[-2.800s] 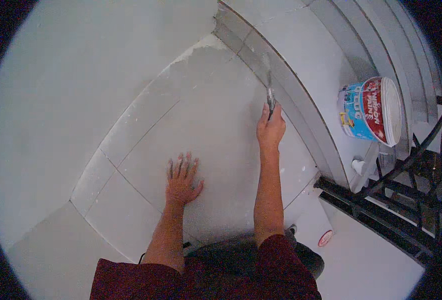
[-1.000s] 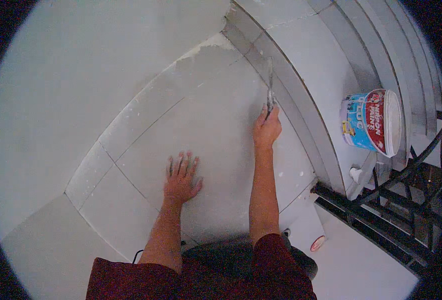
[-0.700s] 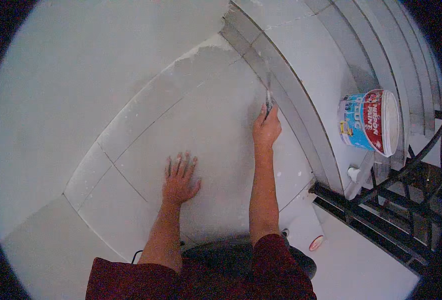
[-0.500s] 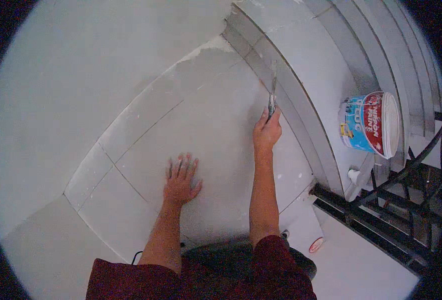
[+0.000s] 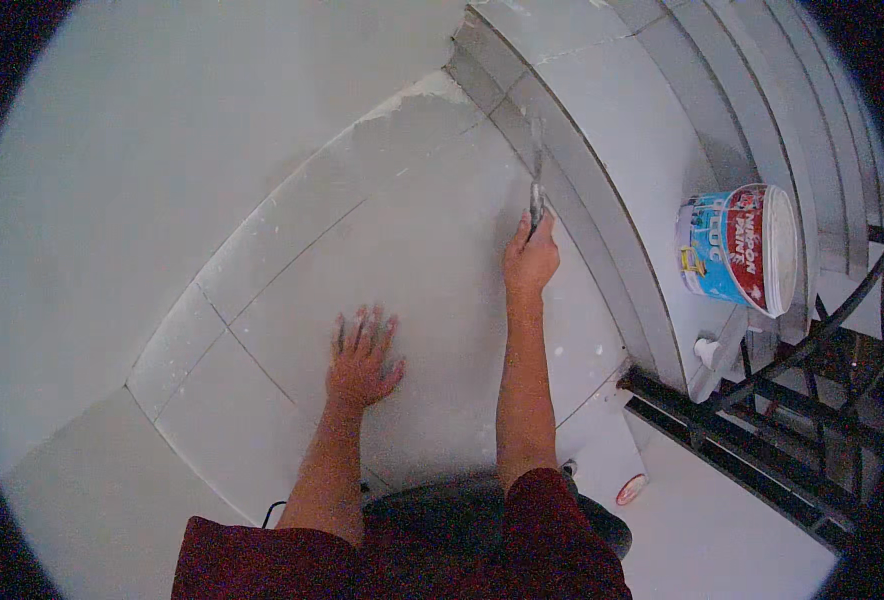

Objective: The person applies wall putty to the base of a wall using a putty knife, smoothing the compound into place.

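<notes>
My right hand is closed round the handle of a slim putty knife with a pale, smeared handle. Its blade points away from me, near the foot of the grey stair riser; the blade is blurred, and I cannot tell whether it touches the tile. Palm down and fingers spread, my left hand rests on the light grey tiled floor. There are whitish smears on its fingers.
Tiled steps climb to the right, with a blue, red and white paint bucket on one. Below it is a black metal railing. A pale wall bounds the left. Near my right sleeve lies a small round red-and-white lid.
The putty knife and my right hand have shifted slightly left, away from the riser. My left hand has stayed in place.
</notes>
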`<action>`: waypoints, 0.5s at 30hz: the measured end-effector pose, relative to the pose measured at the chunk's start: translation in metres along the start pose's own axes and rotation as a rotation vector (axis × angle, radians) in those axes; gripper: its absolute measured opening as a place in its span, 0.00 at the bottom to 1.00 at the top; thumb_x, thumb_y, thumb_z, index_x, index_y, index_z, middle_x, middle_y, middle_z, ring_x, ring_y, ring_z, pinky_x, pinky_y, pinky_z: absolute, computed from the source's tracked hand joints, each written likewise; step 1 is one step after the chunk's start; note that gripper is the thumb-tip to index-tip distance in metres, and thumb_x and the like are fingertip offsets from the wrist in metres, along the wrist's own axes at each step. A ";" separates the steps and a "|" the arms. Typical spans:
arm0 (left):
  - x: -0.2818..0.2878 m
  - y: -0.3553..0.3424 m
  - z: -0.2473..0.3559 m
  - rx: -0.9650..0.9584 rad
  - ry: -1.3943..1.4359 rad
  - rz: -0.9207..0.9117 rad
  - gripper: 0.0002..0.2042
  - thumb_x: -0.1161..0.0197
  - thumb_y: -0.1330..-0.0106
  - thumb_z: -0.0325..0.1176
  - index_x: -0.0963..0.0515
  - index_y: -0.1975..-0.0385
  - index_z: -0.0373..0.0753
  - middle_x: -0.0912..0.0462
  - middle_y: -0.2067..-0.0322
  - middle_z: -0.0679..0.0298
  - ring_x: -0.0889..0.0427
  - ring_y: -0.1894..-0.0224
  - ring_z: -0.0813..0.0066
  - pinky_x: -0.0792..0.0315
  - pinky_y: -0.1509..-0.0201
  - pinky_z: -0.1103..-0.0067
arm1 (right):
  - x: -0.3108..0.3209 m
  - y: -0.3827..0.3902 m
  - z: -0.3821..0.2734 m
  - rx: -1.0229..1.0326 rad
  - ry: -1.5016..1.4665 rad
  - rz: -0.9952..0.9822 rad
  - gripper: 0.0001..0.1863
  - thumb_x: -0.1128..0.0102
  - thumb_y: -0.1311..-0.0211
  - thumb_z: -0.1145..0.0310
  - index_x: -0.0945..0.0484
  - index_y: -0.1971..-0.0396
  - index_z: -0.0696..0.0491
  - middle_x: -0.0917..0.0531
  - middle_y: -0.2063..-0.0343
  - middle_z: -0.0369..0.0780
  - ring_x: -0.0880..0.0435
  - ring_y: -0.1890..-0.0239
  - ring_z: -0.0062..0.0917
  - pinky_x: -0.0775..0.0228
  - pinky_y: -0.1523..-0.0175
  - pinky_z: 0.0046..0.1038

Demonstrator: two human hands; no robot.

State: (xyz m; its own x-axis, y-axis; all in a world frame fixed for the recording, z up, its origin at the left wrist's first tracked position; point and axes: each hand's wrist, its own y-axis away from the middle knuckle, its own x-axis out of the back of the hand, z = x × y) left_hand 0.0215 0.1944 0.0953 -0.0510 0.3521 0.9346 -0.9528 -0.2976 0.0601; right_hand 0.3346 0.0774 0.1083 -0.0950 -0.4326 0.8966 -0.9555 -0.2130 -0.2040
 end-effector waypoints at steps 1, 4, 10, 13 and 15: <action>0.000 -0.001 0.000 0.012 -0.016 -0.029 0.38 0.38 0.36 0.55 0.37 0.25 0.49 0.42 0.23 0.57 0.44 0.22 0.54 0.57 0.20 0.45 | -0.002 0.001 0.001 0.002 -0.001 0.003 0.21 0.46 0.25 0.60 0.29 0.40 0.55 0.13 0.68 0.53 0.12 0.69 0.50 0.21 0.65 0.46; 0.003 -0.002 0.002 0.023 -0.007 -0.062 0.38 0.38 0.35 0.55 0.37 0.25 0.50 0.42 0.23 0.58 0.46 0.21 0.54 0.57 0.20 0.45 | -0.007 0.005 0.004 0.054 -0.212 0.204 0.15 0.47 0.24 0.63 0.26 0.45 0.56 0.18 0.78 0.47 0.15 0.75 0.47 0.25 0.67 0.43; 0.006 -0.001 0.002 0.036 -0.015 -0.078 0.38 0.40 0.34 0.55 0.37 0.25 0.50 0.43 0.23 0.59 0.47 0.21 0.54 0.58 0.20 0.46 | 0.000 0.002 -0.002 -0.009 -0.182 0.075 0.22 0.47 0.25 0.59 0.29 0.39 0.56 0.14 0.67 0.55 0.13 0.67 0.53 0.22 0.63 0.49; 0.003 0.000 0.001 0.033 -0.012 -0.067 0.37 0.40 0.34 0.56 0.37 0.25 0.50 0.43 0.23 0.59 0.46 0.21 0.55 0.58 0.20 0.46 | 0.004 0.004 -0.005 0.005 -0.119 -0.032 0.22 0.47 0.25 0.59 0.30 0.39 0.57 0.14 0.66 0.55 0.13 0.66 0.53 0.22 0.63 0.49; 0.002 -0.001 0.001 0.026 -0.026 -0.046 0.37 0.40 0.34 0.56 0.36 0.26 0.50 0.43 0.23 0.59 0.46 0.21 0.55 0.57 0.20 0.46 | 0.002 0.005 -0.004 0.066 -0.153 0.153 0.18 0.48 0.23 0.60 0.27 0.44 0.57 0.18 0.77 0.48 0.16 0.75 0.49 0.26 0.68 0.46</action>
State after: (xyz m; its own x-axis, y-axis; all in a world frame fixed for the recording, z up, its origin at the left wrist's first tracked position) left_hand 0.0230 0.1945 0.0978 0.0010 0.3434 0.9392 -0.9459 -0.3045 0.1123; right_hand 0.3280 0.0792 0.1111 -0.1890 -0.5913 0.7840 -0.9125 -0.1893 -0.3627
